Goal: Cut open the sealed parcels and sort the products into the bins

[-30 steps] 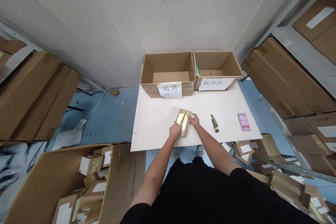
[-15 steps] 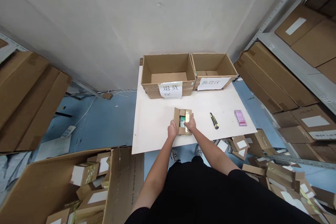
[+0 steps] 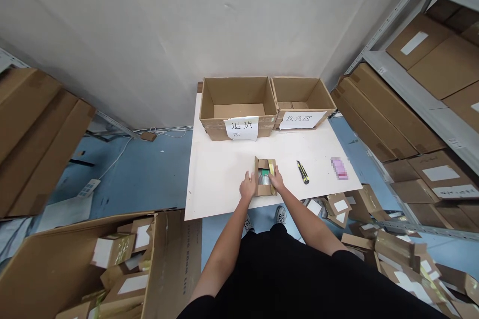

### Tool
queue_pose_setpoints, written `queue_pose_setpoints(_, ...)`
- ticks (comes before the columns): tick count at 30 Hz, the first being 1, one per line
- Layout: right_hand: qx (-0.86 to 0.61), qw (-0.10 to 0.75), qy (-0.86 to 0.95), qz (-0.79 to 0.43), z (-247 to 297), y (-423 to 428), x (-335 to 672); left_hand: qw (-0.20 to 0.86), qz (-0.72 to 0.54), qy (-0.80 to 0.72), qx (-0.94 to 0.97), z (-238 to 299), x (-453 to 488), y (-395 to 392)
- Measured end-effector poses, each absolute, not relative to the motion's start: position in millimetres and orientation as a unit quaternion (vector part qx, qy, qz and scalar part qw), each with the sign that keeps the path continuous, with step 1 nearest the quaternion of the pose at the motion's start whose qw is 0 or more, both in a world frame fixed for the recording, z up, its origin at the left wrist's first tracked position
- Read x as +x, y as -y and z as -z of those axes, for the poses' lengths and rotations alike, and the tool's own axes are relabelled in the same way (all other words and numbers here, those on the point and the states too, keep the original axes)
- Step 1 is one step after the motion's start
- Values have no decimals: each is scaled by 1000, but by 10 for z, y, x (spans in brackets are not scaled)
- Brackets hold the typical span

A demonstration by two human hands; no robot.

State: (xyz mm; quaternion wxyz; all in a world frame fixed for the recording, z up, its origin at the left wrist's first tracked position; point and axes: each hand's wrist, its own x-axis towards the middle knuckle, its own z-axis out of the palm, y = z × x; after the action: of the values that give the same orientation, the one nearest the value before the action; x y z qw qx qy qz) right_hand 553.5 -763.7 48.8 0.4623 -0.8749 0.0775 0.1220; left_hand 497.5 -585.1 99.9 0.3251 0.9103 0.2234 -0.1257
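A small cardboard box (image 3: 266, 191) with its top flaps open is near the front edge of the table. Inside it shows a green and greyish item (image 3: 265, 177), too small to name. My left hand (image 3: 247, 187) grips the box's left side, thumb against the raised flap. On the opposite side my right hand (image 3: 277, 181) holds the wall and taped flap, its thumb reaching over the opening. A black and yellow utility knife (image 3: 303, 172) lies on the table to the right of the box.
Two large open cartons (image 3: 239, 129) with paper signs stand along the table's (image 3: 217, 164) back. A pink blurred item (image 3: 339, 168) lies at the right. A big carton (image 3: 149, 259) of small boxes is at lower left; boxes (image 3: 398, 249) pile up lower right, beside shelving (image 3: 396, 75).
The small box has shifted slightly right and towards me, and more of its inside shows. My left fingers have loosened and spread a little. The view has turned slightly.
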Motion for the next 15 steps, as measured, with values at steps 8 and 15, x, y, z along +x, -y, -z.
queue_pose_setpoints(8,-812,530,-70,-236,-790,7657,5796,297,152,-217,918,-978,5097,5819)
queue_pose_setpoints(15,-697,662,-136,-241,-789,7852,5697,310,119,-224,916,-982,5077,5614)
